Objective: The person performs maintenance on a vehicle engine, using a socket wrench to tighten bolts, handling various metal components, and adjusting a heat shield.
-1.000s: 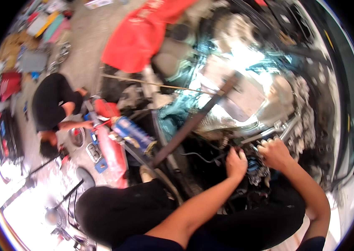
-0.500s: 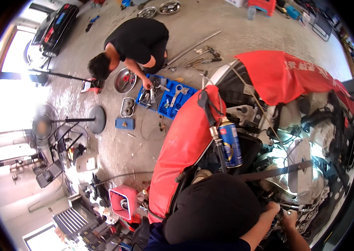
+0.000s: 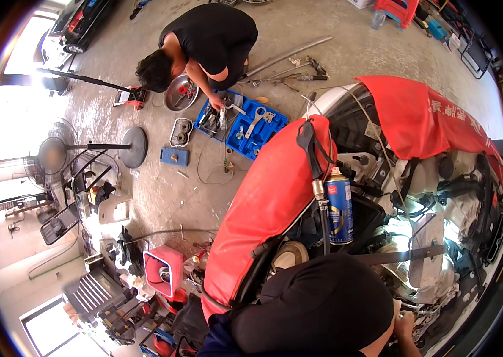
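- Left hand (image 3: pixel 396 307): mostly hidden behind the black-clad knee (image 3: pixel 317 303), its grip unseen.
- Right hand (image 3: pixel 405 324): fingers too small to tell what they hold.
- Right forearm (image 3: pixel 409 347), below that hand: cut off by the lower edge.
- Dark bar (image 3: pixel 403 256), above both hands: near end hidden.
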`<state>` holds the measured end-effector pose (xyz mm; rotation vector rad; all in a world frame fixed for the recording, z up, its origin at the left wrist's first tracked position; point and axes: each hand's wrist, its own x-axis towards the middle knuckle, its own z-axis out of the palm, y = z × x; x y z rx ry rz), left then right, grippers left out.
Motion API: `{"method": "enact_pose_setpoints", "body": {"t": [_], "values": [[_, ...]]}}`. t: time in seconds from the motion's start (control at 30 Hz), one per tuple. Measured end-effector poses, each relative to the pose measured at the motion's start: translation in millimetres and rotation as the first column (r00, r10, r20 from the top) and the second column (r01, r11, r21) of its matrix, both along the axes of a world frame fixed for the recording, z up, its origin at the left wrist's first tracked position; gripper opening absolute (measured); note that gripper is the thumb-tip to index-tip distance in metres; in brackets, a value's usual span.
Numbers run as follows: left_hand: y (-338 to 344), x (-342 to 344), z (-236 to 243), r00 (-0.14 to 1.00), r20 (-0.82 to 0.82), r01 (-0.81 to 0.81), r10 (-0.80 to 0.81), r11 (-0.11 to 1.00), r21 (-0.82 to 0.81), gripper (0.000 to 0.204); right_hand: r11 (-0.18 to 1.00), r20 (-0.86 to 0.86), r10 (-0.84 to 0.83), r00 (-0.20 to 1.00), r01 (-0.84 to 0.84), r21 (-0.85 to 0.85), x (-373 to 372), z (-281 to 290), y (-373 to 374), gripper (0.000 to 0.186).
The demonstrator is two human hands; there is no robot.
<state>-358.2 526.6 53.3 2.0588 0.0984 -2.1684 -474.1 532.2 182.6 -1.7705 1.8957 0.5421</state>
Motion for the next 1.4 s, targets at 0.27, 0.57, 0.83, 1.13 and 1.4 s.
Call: {"method": "enact_pose_setpoints", "body": {"t": [0.27,0.57,0.83,1.13,1.4], "values": [[-5.9,3.8,-4.2,0.999,-0.004,-0.039,0.039,0.999,0.010,0.031,0.864,0.187,-0.495,0.849,0.503,0.003,-29.9,-28.3,12.5,0.037],[-12.0,8.8,-7.3,0.996,-0.012,-0.088,0.088,0.996,0.032,0.031,0.998,-0.086,0.009,0.996,-0.003,0.065,-4.6,1.4,1.2,0.029],[-16.0,17.5,-6.2,0.993,-0.012,-0.115,0.115,0.993,0.034,0.031,0.720,0.212,-0.685,0.697,0.603,0.343,-81.9,-46.0,14.6,0.026],[-16.7,41.9,1.7,0.988,-0.011,-0.155,0.155,0.988,-0.001,0.031,0.821,-0.066,0.564,0.823,-0.549,0.156,-37.5,-4.8,-16.8,0.030],[-23.2,66.4,6.9,0.980,0.013,-0.197,0.197,0.980,-0.004,0.031,0.978,0.165,-0.178,0.970,0.155,0.142,-48.8,-23.8,1.7,0.036]]}}
